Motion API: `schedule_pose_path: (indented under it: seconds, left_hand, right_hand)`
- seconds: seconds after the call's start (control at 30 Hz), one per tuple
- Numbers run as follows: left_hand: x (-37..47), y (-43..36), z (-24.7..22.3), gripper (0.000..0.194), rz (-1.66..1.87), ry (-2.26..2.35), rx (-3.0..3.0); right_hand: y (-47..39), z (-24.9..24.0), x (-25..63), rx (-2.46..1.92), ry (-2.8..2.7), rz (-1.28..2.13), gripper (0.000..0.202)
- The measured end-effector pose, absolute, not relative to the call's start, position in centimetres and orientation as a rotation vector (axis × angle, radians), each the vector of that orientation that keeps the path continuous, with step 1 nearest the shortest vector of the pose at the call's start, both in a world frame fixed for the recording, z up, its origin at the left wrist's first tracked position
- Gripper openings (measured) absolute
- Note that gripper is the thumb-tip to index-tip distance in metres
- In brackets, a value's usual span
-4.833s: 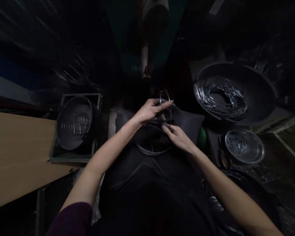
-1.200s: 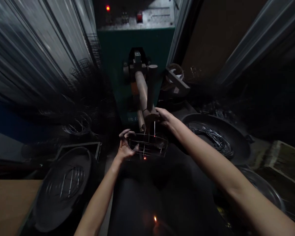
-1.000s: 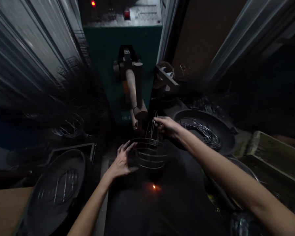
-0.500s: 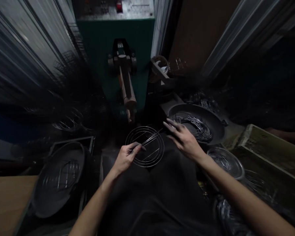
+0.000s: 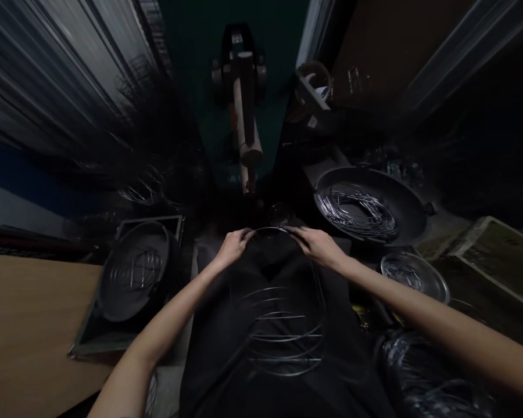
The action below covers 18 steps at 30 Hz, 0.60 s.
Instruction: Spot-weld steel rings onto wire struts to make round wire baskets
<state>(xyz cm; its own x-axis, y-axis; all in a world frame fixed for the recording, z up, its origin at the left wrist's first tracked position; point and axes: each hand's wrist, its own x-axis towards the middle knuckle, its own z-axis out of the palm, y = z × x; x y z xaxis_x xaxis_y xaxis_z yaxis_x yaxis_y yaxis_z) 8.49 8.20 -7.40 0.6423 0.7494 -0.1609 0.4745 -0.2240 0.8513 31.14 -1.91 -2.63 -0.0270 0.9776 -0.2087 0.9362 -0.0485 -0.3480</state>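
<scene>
My left hand (image 5: 233, 247) and my right hand (image 5: 317, 244) are both closed, pinching a thin curved wire (image 5: 270, 228) that arcs between them. From the right hand a wire line runs down along the dark apron (image 5: 226, 348); whether it belongs to the same wire I cannot tell. On my lap, below the hands, lies a round wire rack (image 5: 285, 337) of several rings with straight crossbars, blurred by motion. Just beyond the hands is the copper-coloured arm of a machine (image 5: 248, 133).
At left, a dark round pan (image 5: 133, 273) holds wire pieces beside a wooden board (image 5: 35, 319). To the right are a wide pan (image 5: 407, 215) with a bundle of wire rings (image 5: 357, 212), a clear bowl (image 5: 436, 284) of small wires, and more wire (image 5: 422, 371) below.
The round wire rack has gone from between the hands down to my lap. Straight wires were in my left hand; both hands now pinch a curved wire. The camera view has shifted.
</scene>
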Motion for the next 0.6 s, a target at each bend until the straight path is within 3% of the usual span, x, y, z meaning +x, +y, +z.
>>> schedule_pose_path:
  seconds: [0.07, 0.2, 0.4, 0.6]
  left_hand:
    - [8.5, 7.6, -8.7, 0.034, 0.351, 1.026, 2.251]
    - [8.5, 7.9, -10.0, 0.043, 0.079, 1.092, 2.599]
    - [8.7, 8.7, -10.5, 0.031, 0.116, 1.065, 2.488]
    - [8.3, 9.8, -9.2, 0.033, 0.256, 0.978, 2.423]
  right_hand:
    - [-1.6, -3.4, 30.6, -2.200, -2.285, 0.488, 0.049]
    - [-0.4, -4.0, 29.4, -2.291, -2.544, 0.356, 0.056]
    - [0.7, -5.0, 29.1, -2.269, -2.602, 0.335, 0.052]
    - [1.9, -3.9, 28.9, -2.253, -2.668, 0.378, 0.055]
